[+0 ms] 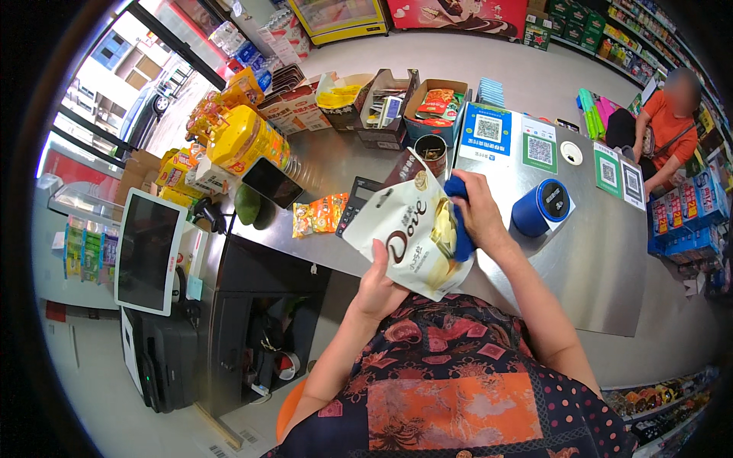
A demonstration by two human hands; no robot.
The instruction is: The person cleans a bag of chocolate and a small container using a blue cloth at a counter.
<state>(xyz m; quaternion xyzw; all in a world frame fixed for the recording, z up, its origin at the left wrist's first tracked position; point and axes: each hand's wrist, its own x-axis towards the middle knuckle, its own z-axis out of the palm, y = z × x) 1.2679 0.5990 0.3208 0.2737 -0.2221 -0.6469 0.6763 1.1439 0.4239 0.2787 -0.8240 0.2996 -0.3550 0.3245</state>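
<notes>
A white Dove candy pouch (pixel 409 240) is tilted above the front edge of the metal counter. My left hand (pixel 381 286) grips its lower left part, thumb on the printed face. My right hand (pixel 481 212) holds a bunched dark blue cloth (pixel 460 223) against the pouch's right side. Under the pouch, a dark calculator (pixel 359 200) is partly covered. An orange candy packet (pixel 320 215) lies left of the calculator. Just beyond the pouch stands an open round tin (pixel 430 153). To the right of my right hand is a blue cylindrical device (pixel 540 208).
Open cardboard boxes (pixel 388 109) of goods line the counter's far side. A phone (pixel 272 182), a green mango-like fruit (pixel 247 204) and a yellow jar (pixel 246 140) are at the left, near a monitor (pixel 150 252). Payment code signs (pixel 487 129) lie at the right. A person (pixel 667 126) sits beyond.
</notes>
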